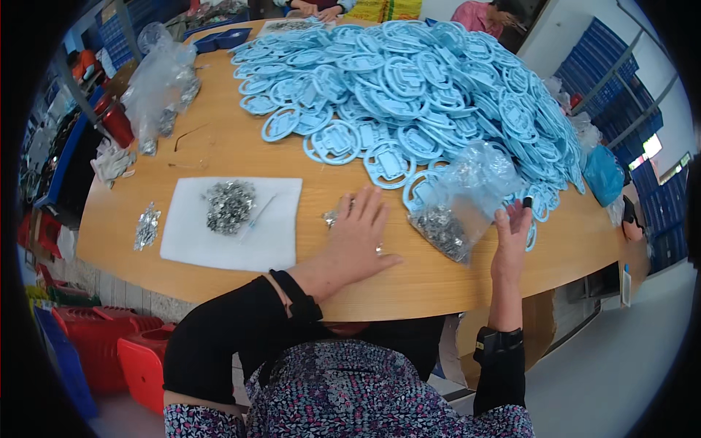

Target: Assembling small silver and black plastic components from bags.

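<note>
My left hand (358,237) lies palm down over the table with its fingers spread. A few small silvery metal pieces (330,218) show beside and under its fingers. My right hand (512,235) is raised at the right, fingers extended, a black cover on one fingertip. Close to its thumb is a clear plastic bag (478,175) with many small metal pieces (442,232) in its lower part; whether the hand touches the bag I cannot tell. The bag leans on a large heap of light blue oval plastic parts (409,87).
On the wooden table (336,288), a white foam sheet (190,244) carries a metal-piece pile (231,206) and a thin tool (257,216). More pieces (147,227) lie left of it. Clear bags (157,80), a glove (113,162) and a blue tray (223,39) line the far left.
</note>
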Demonstrator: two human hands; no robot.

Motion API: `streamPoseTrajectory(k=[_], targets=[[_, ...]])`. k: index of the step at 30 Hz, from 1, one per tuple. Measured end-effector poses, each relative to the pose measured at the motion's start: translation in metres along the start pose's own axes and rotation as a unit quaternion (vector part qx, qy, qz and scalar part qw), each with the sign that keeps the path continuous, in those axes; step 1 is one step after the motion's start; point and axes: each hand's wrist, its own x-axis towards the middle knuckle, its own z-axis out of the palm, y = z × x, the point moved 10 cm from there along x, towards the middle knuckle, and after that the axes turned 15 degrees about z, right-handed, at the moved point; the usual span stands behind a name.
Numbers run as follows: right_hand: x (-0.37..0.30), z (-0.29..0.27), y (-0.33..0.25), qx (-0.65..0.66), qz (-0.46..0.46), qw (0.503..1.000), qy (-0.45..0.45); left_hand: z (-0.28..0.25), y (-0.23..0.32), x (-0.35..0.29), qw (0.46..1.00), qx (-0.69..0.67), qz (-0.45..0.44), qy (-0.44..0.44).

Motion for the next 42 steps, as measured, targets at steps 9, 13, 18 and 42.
streamPoseTrajectory(k=[9,13,18,42], targets=[[0.032,0.021,0.006,0.067,0.060,0.990,-0.107,0.014,-0.014,0.001,0.995,0.045,-0.025,-0.081],[0.045,0.038,0.023,0.092,0.124,0.974,-0.167,0.011,0.006,0.041,0.982,0.160,0.060,-0.079],[0.032,0.044,-0.002,0.195,0.101,0.956,-0.194,0.021,-0.007,0.082,0.989,0.122,0.079,-0.015],[-0.013,0.018,-0.041,0.192,0.037,0.953,-0.232,-0.011,-0.083,0.104,0.996,0.028,-0.006,-0.080]])
